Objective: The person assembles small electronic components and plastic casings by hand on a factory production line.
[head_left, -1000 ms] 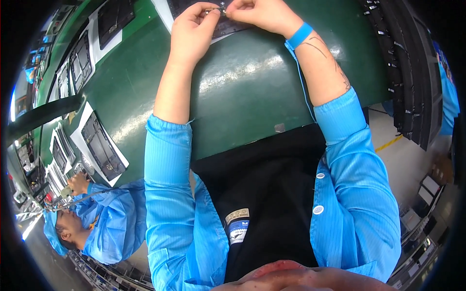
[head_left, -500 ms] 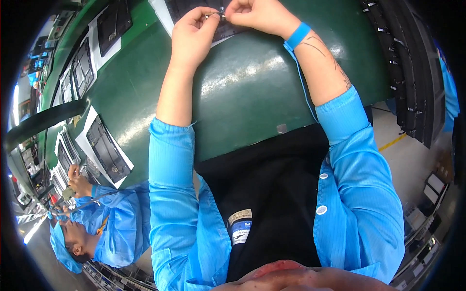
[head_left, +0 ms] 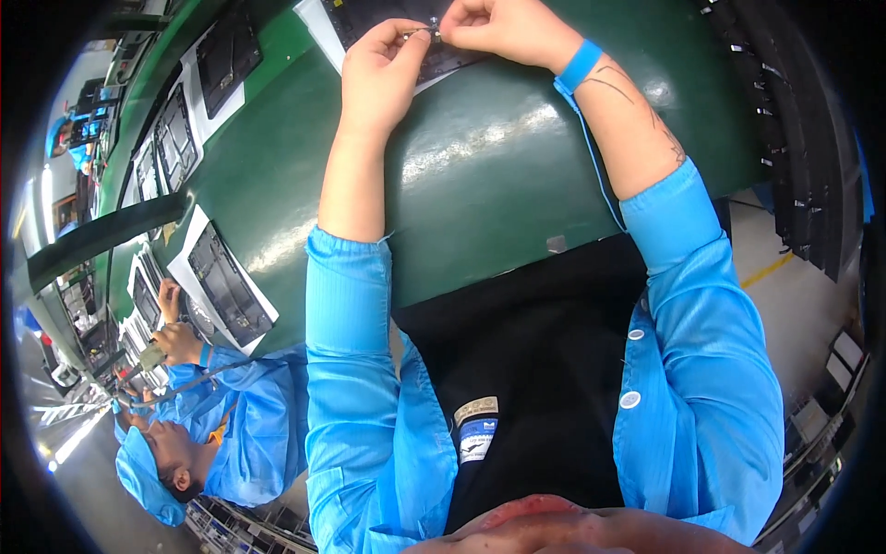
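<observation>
At the top of the view my left hand (head_left: 383, 74) and my right hand (head_left: 494, 32) meet over a dark flat panel (head_left: 365, 11). Both are closed in a pinch, thumbs against fingers. Between the fingertips is a small dark part with shiny metallic bits (head_left: 434, 28); its kind is too small to make out. The left fingers hold its left end, and the right fingertips are at its right end. The panel lies on a white sheet (head_left: 318, 28) on the green tabletop (head_left: 480, 198), its far side cut off by the picture edge.
More dark framed panels (head_left: 226, 277) on white sheets lie along the left. A co-worker (head_left: 249, 443) in blue sits there, hands near the panels. A dark curved bar (head_left: 106, 240) crosses above the left side. Black racks (head_left: 803, 157) with clips stand at the right.
The whole view has shifted, so everything appears a little further right and slightly lower. Both my hands keep pinching at the small part. The co-worker's hands have moved.
</observation>
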Demonstrator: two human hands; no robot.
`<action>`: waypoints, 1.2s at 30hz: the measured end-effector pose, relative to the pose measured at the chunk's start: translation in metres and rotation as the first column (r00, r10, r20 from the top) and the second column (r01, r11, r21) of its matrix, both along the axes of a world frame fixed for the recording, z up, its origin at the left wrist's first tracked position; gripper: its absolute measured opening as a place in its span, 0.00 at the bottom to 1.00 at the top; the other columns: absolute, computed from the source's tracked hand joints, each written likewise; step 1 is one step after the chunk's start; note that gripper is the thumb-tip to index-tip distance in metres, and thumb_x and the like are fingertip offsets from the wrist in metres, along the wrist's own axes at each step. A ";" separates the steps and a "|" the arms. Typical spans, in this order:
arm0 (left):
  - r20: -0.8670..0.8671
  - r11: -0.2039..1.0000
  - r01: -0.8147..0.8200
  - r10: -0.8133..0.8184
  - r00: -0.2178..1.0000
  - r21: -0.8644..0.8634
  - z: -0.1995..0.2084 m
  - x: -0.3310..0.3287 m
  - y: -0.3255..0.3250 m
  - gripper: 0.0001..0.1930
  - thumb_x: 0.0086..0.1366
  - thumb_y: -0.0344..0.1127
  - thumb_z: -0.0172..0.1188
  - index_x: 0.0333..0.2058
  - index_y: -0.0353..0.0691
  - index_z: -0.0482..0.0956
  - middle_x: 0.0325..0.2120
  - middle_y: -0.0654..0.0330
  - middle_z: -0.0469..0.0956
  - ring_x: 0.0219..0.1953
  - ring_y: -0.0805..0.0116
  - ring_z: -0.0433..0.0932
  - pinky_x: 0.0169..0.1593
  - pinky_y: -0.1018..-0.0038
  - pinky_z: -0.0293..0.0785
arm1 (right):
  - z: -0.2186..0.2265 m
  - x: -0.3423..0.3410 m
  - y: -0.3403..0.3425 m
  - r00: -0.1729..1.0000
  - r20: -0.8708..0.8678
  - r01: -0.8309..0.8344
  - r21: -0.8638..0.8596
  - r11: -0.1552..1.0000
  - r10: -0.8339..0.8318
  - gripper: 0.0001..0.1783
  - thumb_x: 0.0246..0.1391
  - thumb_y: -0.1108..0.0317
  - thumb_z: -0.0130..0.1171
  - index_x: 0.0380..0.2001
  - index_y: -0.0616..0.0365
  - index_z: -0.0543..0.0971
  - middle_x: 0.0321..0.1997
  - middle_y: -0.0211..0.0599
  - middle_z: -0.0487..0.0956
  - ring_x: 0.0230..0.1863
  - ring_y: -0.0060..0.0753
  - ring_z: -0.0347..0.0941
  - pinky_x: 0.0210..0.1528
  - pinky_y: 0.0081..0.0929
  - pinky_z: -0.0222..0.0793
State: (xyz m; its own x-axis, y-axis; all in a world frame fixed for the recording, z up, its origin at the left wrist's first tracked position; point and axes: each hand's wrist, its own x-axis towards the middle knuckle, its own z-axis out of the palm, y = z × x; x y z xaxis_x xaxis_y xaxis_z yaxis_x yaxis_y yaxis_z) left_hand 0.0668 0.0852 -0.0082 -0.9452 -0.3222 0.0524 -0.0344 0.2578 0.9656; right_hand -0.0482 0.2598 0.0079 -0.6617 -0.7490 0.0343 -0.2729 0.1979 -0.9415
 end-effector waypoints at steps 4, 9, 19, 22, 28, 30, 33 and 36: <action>0.058 1.000 0.014 -0.014 0.998 -0.007 0.003 0.002 -0.002 0.09 0.70 0.36 0.64 0.43 0.37 0.85 0.24 0.69 0.79 0.25 0.83 0.73 0.30 0.83 0.67 | 0.000 0.000 0.000 0.984 -0.175 0.021 0.062 0.998 -0.010 0.11 0.54 0.64 0.69 0.35 0.62 0.87 0.33 0.42 0.87 0.36 0.30 0.84 0.43 0.27 0.78; 0.105 0.992 0.079 -0.069 0.992 -0.097 0.005 0.001 -0.004 0.09 0.71 0.36 0.62 0.43 0.37 0.85 0.29 0.67 0.83 0.26 0.82 0.75 0.32 0.83 0.70 | 0.006 -0.004 0.004 0.985 -0.167 -0.022 0.111 0.994 0.040 0.11 0.55 0.64 0.69 0.36 0.62 0.87 0.34 0.41 0.87 0.36 0.29 0.83 0.44 0.26 0.78; 0.072 0.983 0.157 -0.164 0.984 0.095 0.003 0.002 -0.012 0.09 0.72 0.35 0.61 0.39 0.36 0.84 0.28 0.67 0.83 0.27 0.82 0.74 0.34 0.81 0.71 | 0.009 -0.005 0.008 0.990 -0.011 -0.143 0.007 0.990 0.143 0.10 0.59 0.65 0.69 0.37 0.61 0.86 0.36 0.35 0.86 0.37 0.23 0.80 0.45 0.24 0.76; 0.068 0.984 0.140 -0.147 0.987 0.107 0.001 0.004 -0.011 0.10 0.73 0.36 0.61 0.43 0.35 0.84 0.29 0.65 0.84 0.27 0.82 0.75 0.33 0.84 0.71 | 0.011 -0.002 0.007 0.994 -0.053 -0.098 0.050 0.994 0.100 0.09 0.59 0.66 0.69 0.38 0.61 0.86 0.36 0.35 0.87 0.38 0.24 0.81 0.45 0.24 0.76; 0.046 0.988 0.124 -0.129 0.991 0.094 0.002 0.001 -0.007 0.10 0.73 0.36 0.61 0.44 0.35 0.84 0.30 0.65 0.84 0.27 0.82 0.75 0.34 0.84 0.71 | 0.005 -0.006 0.007 0.997 -0.034 -0.067 0.023 0.998 0.068 0.11 0.57 0.66 0.70 0.39 0.61 0.86 0.37 0.37 0.87 0.38 0.25 0.82 0.45 0.25 0.77; 0.048 0.989 0.103 -0.108 0.993 0.110 0.001 0.000 -0.006 0.09 0.72 0.35 0.62 0.39 0.34 0.84 0.29 0.66 0.83 0.27 0.82 0.75 0.35 0.82 0.73 | 0.006 -0.006 0.007 0.998 -0.019 -0.061 0.015 0.998 0.061 0.11 0.57 0.66 0.70 0.39 0.61 0.86 0.36 0.38 0.87 0.38 0.25 0.82 0.45 0.25 0.77; 0.047 0.990 0.113 -0.118 0.992 0.089 0.001 0.001 -0.005 0.09 0.72 0.35 0.61 0.40 0.34 0.84 0.28 0.66 0.83 0.28 0.82 0.75 0.35 0.82 0.73 | 0.010 -0.005 0.009 0.996 -0.070 -0.054 0.069 0.996 0.059 0.11 0.57 0.66 0.70 0.39 0.61 0.87 0.36 0.39 0.87 0.38 0.27 0.83 0.45 0.25 0.78; 0.042 0.992 0.084 -0.089 0.995 0.095 0.004 0.002 -0.001 0.09 0.73 0.34 0.61 0.40 0.34 0.84 0.29 0.67 0.83 0.29 0.84 0.74 0.36 0.84 0.72 | 0.009 -0.006 0.006 0.991 -0.121 -0.056 0.070 0.996 0.064 0.11 0.57 0.66 0.70 0.39 0.61 0.87 0.36 0.40 0.88 0.38 0.28 0.83 0.45 0.26 0.78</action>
